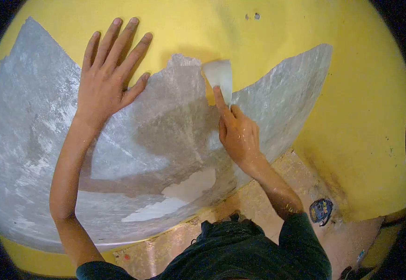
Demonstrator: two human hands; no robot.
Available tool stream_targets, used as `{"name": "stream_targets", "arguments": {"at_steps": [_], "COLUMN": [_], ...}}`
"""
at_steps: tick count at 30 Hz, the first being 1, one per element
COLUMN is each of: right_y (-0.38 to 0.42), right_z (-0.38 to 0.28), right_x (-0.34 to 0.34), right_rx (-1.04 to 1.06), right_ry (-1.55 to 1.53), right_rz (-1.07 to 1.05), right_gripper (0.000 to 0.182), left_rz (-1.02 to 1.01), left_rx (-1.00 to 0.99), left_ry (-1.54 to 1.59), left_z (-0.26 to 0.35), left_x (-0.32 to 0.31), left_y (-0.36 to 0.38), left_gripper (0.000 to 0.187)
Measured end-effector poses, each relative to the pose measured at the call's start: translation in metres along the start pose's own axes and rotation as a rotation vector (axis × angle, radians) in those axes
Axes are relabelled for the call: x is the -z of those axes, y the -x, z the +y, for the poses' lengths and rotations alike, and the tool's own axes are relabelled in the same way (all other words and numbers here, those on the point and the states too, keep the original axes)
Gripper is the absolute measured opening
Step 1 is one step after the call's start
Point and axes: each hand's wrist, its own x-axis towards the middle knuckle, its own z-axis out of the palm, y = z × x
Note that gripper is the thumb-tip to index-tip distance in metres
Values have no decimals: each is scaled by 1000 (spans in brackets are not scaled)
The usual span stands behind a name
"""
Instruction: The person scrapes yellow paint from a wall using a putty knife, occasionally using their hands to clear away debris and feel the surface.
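My left hand [104, 77] lies flat with fingers spread, its fingertips on the yellow coating [175, 23] and its palm over the bared grey surface [161, 107]. In my right hand [240, 133] is a scraper, its wide pale blade [220, 74] pointing up and away from me. My index finger presses along the blade, while the handle is hidden in my grip. The blade's far edge meets the ragged border of the yellow coating, beside a narrow yellow strip [209, 93] left of the blade.
A white patch [165, 205] shows low on the grey surface. Down on the stained floor [277, 186], a dark blue, crumpled-looking object [321, 211] lies to my right, and a small red thing [127, 257] lies at lower left. Small chips mark the yellow surface near the top.
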Motion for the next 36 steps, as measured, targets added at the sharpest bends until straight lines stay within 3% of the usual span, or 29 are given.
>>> {"name": "stream_targets", "arguments": {"at_steps": [2,5,10,14,20,22,36], "right_y": [-8,-27,-8,-20,-12,-17,-30], "right_z": [0,-4,3,-3,11,13,8], "right_x": [5,7,10,20,16,15,24], "right_rx": [6,86,29,71,37,125,128], "right_ry": [19,-98,3,-34,-31,-81,-62], "right_rz": [-21,128,-34,53,-151,25,-4], "right_gripper": [81,80,77,78,79,78,78], "left_rz": [9,1,-6,2,-15,-17,31], "left_rx": [10,-6,9,8,25,27,42], "left_ry": [6,14,32,15,37,35,8], "left_z": [1,0,1,1,3,3,6], "left_x": [-1,0,0,0,1,0,-1], "left_y": [-1,-1,1,-2,-1,-1,-3], "left_gripper": [66,67,68,68,69,69,64]}}
